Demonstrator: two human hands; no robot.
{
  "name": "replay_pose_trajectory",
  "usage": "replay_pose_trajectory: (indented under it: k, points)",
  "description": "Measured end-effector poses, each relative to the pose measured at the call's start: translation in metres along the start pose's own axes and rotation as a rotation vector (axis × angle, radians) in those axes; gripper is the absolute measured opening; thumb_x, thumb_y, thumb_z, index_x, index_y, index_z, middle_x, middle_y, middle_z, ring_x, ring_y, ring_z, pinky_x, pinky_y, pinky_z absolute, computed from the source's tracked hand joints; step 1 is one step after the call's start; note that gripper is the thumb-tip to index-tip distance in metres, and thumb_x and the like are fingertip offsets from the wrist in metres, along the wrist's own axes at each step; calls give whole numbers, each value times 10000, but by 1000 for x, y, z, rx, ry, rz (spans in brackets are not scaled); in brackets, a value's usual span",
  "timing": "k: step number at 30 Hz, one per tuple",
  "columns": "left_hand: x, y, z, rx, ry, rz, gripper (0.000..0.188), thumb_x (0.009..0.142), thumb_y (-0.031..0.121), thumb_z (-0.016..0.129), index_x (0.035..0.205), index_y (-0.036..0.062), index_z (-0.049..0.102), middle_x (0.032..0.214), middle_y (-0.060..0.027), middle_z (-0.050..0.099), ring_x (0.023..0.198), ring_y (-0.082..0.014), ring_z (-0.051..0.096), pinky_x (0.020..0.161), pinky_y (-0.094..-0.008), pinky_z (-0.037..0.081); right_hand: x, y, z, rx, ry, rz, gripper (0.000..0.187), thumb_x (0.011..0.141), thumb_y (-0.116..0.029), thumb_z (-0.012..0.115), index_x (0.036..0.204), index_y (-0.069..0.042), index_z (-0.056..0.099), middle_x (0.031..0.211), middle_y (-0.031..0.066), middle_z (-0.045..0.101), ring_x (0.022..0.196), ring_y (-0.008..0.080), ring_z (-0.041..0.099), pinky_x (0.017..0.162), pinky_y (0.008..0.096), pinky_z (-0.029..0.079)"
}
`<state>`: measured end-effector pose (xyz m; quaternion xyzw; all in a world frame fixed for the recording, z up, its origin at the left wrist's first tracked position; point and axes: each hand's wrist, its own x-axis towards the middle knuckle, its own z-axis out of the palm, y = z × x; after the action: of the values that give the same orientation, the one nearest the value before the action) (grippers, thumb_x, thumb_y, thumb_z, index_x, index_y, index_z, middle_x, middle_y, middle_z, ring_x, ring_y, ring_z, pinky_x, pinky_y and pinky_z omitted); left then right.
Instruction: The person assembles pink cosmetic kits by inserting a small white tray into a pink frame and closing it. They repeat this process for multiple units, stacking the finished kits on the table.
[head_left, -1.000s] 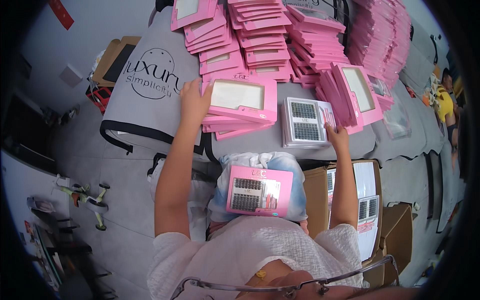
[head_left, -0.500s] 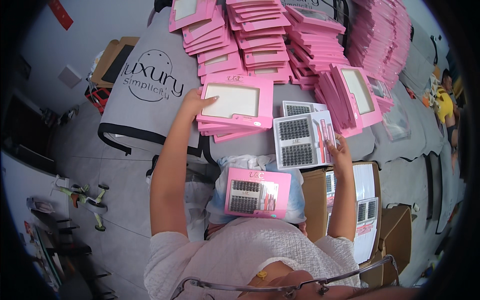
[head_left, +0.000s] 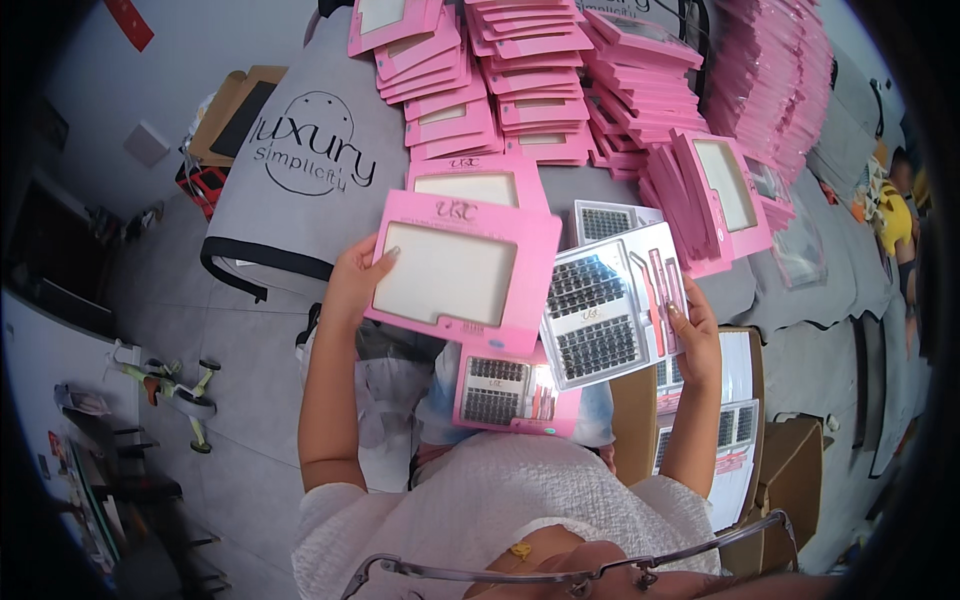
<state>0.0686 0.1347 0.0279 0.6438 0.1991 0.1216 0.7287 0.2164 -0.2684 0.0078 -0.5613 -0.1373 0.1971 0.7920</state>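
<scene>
- A table draped in a grey cloth cover with a black-trimmed edge [head_left: 300, 215] fills the far half of the scene.
- Across its far side sit the stacks of flat pink window boxes [head_left: 520, 90], row upon row, running off to the far right.
- Near right, beside the person's knee, an open brown cardboard carton [head_left: 745, 440] holds more clear lash trays.
- Front and centre, the flat pink cardboard box with a large clear window [head_left: 455, 275] is lifted off the table, tilted, just left of the tray.
- The left hand [head_left: 355, 280] grips that box by its left edge, fingers curled over the rim.
- Right beside it, touching its right edge, is the clear plastic tray of black lash clusters with pink tools [head_left: 610, 305].
- The right hand [head_left: 692, 335] clasps the tray's right edge.
- Nearest, on the lap, lies a filled pink lash box [head_left: 505, 392].
</scene>
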Motion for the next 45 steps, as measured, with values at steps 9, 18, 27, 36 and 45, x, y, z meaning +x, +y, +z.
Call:
replay_pose_trajectory:
  k: [9, 18, 27, 36, 45]
  points:
    - [-72, -78, 38, -113, 52, 89, 445, 907, 55, 471, 1329, -6, 346, 1203, -79, 524, 1054, -117, 509, 899, -259, 407, -17, 55, 43, -128, 61, -20, 529, 880, -70, 514, 1359, 6, 302, 1328, 118, 424, 1192, 178, 426, 991, 291, 327]
    - [-119, -156, 64, -396, 201, -90, 450, 956, 116, 381, 1382, 27, 264, 1298, -78, 433, 1121, -137, 448, 957, -263, 349, -46, 91, 58, -343, -130, -18, 493, 961, -401, 293, 1059, 22, 527, 1019, 124, 501, 995, 204, 476, 930, 333, 347]
    - [-100, -150, 64, 995, 367, 380, 524, 804, 78, 547, 1299, 4, 391, 1164, -212, 392, 1126, -361, 364, 957, -442, 299, 52, 78, -52, -1279, 538, -321, 439, 864, -302, 535, 1157, 24, 509, 1127, 226, 502, 1019, 371, 506, 884, 398, 398]
    - [102, -31, 16, 1005, 461, 339, 633, 789, 365, 623, 1150, -124, 449, 1078, -308, 521, 1014, -438, 499, 876, -430, 410, 102, 66, -66, -1149, 441, 111, 590, 736, -531, 635, 699, 56, 585, 646, 210, 597, 641, 351, 599, 602, 393, 452]
    - [118, -49, -21, 419, 261, 24, 508, 759, 252, 710, 1062, -100, 504, 948, -172, 609, 794, -197, 609, 682, -305, 492, 86, 84, -87, -1235, 551, -102, 487, 695, -297, 723, 955, 77, 550, 899, 233, 611, 768, 348, 610, 692, 374, 477]
